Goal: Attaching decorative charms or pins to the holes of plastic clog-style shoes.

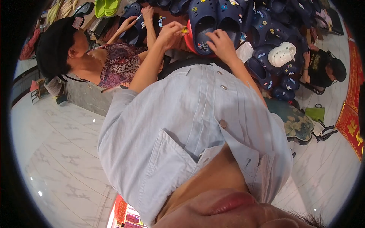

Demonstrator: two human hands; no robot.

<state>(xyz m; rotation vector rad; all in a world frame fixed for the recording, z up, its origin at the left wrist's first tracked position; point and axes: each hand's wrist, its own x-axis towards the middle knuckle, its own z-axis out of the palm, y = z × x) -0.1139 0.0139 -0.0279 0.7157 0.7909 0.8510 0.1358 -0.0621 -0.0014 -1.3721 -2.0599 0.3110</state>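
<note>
In front of me at the top of the head view is a pair of dark navy clogs, with the left clog (201,22) and the right clog (229,21) side by side, holes and small coloured charms on their uppers. My left hand (170,37) pinches a small yellow shoe charm (185,30) just left of the left clog. Over that clog's heel reaches my right hand (222,45), fingers bent and somewhat apart, with nothing visible in them. Several small charms (203,46) lie inside the heel beneath it. A red container (188,41) shows partly under the clog.
At left a co-worker (114,60) in a black cap handles another navy clog (133,32). Many navy clogs (260,57) are heaped at right, one white clog (282,54) on top. Another person (321,66) sits at far right. Green clogs (106,7) stand at far left.
</note>
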